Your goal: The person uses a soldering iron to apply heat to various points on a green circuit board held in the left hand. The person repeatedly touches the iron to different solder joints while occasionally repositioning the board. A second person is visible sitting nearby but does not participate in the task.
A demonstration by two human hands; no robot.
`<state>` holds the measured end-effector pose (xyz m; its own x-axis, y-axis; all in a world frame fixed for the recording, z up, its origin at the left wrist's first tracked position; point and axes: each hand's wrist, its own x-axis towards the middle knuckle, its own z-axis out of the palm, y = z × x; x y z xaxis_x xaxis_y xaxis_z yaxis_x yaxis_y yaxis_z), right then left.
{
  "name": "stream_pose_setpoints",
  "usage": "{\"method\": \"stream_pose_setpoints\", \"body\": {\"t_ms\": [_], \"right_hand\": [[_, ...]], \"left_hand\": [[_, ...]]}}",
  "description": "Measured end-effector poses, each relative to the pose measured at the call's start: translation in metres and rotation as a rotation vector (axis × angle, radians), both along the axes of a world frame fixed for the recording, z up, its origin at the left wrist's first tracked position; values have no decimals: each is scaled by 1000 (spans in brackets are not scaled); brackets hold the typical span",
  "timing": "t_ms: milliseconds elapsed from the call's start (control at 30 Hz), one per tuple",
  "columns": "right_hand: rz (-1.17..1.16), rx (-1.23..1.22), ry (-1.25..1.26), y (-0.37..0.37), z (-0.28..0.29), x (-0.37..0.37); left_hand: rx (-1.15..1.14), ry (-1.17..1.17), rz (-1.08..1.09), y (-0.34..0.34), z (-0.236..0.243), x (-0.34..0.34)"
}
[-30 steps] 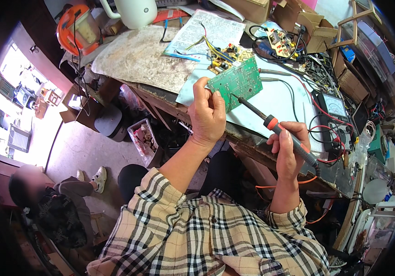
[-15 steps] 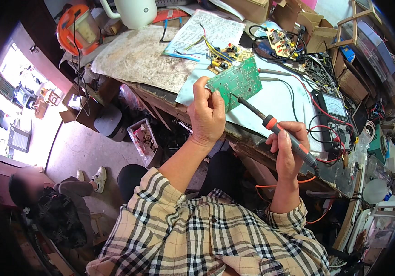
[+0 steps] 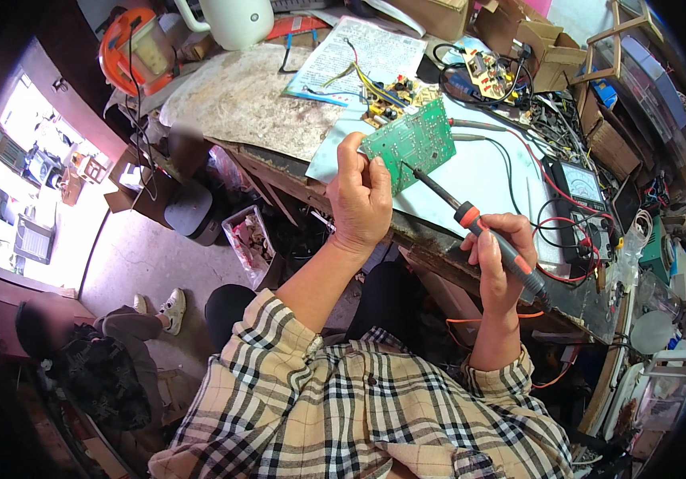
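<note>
My left hand grips a green circuit board by its near left edge, thumb on the face toward me. The board is held tilted above the bench, its solder side in view. In my right hand is a soldering iron with a black and red handle. Its tip meets the board's face, or comes very close, just right of my left thumb. An orange cord shows below the iron's handle. Behind the board lies a populated circuit board with yellow and black wires.
White paper covers part of the bench. An analog multimeter with red and black leads lies at the right, near tangled wires and cardboard boxes. A printed sheet and white kettle are farther back. A person sits at lower left.
The soldering iron's handle has shifted very slightly in my right hand, while its tip stays at nearly the same place on the board. My left hand and the board hold still.
</note>
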<state>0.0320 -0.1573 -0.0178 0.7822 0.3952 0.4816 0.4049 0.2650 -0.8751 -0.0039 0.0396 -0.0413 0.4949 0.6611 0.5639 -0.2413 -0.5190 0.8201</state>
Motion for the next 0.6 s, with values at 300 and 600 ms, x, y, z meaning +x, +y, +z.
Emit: {"method": "stream_pose_setpoints", "body": {"t_ms": [300,600], "right_hand": [[-9,-59,-83,-2,0,0],[-20,-14,-89,-1,-1,-2]], "left_hand": [[-9,-46,0,-1,0,2],[-29,2,1,-1,1,1]]}}
